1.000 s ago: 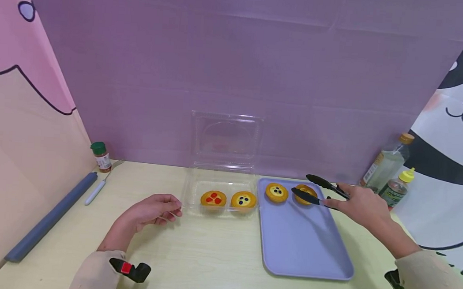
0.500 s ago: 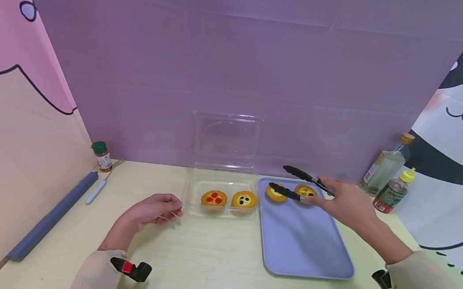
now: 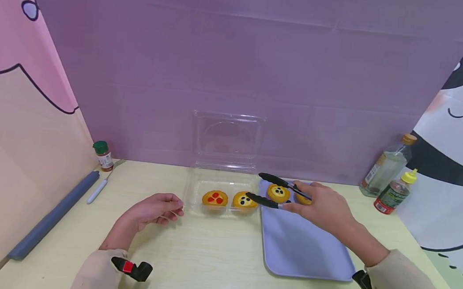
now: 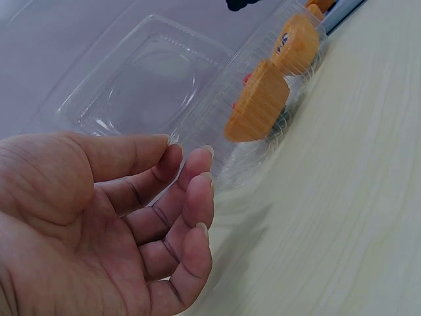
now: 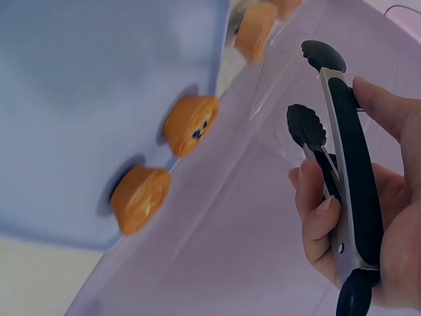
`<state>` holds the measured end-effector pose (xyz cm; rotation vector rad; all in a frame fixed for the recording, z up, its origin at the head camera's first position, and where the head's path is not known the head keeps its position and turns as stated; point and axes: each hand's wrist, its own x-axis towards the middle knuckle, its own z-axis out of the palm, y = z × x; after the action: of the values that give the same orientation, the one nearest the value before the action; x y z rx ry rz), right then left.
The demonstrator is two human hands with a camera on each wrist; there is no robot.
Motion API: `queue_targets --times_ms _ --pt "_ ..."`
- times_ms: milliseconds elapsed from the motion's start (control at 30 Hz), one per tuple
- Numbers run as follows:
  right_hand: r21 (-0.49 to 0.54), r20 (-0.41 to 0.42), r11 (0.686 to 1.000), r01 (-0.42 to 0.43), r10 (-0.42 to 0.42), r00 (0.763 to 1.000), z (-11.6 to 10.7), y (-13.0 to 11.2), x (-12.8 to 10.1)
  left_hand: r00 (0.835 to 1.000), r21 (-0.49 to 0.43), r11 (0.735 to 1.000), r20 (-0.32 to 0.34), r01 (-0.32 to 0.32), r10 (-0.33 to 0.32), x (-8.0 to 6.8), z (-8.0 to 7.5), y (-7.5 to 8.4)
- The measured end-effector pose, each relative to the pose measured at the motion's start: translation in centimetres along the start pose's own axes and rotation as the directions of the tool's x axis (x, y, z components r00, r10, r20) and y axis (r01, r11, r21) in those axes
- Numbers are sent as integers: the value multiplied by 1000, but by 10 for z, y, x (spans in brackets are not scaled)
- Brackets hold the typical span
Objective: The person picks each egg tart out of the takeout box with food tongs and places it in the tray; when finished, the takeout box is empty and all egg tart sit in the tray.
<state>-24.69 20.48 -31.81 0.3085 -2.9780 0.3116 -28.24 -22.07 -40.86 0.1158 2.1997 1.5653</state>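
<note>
Head view shows the right hand (image 3: 323, 207) gripping a pair of black tongs (image 3: 272, 191), its fingers (image 5: 316, 204) curled round the handles while the two tips stand apart with nothing between them. The tips hover at the near-left corner of the purple tray (image 3: 305, 246), one above and one below a blueberry tart (image 3: 278, 193) that sits on the tray; a second tart (image 3: 304, 198) lies just beside it, mostly hidden behind the hand. To the left stands a clear plastic box (image 3: 223, 179) with its lid propped open against the purple backdrop, and inside it a red-topped tart (image 3: 214, 198) and another blueberry one (image 3: 244, 200) sit side by side. The left hand (image 3: 153, 210) rests on the counter (image 3: 208, 258) beside the box, fingers (image 4: 191, 197) loosely curled and holding nothing, their tips near the box's edge. I'd judge the step in hand to be lining the tongs up on a tart; the next move calls for bringing the tips down level around the crust and closing gently. Two bottles (image 3: 390, 178) stand at the far right, a small spice jar (image 3: 103, 155) at the far left.
</note>
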Motion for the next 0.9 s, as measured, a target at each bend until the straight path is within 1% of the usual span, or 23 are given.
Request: queue_targets --times_ms 133,267,367,500,733,900 --pt "3 -3 999 41 -41 999 7 -13 5 1000 1 1000 -6 -1 1 0 -1 -1" --pt "-13 -20 994 104 -104 994 15 -24 11 1000 9 1000 -6 -9 9 -2 0 -1" --pt "-37 -14 991 132 -133 991 20 -31 15 1000 10 1000 -2 -8 8 -2 1 0" --pt "-38 37 991 127 -126 991 21 -39 22 1000 11 1000 -5 1 -1 -1 0 -1" --pt "13 121 993 118 -118 986 20 -49 38 1000 8 1000 -7 -3 3 0 0 -1" --pt "10 158 993 120 -120 980 23 -56 49 1000 8 1000 -12 3 -3 1 1 -2"
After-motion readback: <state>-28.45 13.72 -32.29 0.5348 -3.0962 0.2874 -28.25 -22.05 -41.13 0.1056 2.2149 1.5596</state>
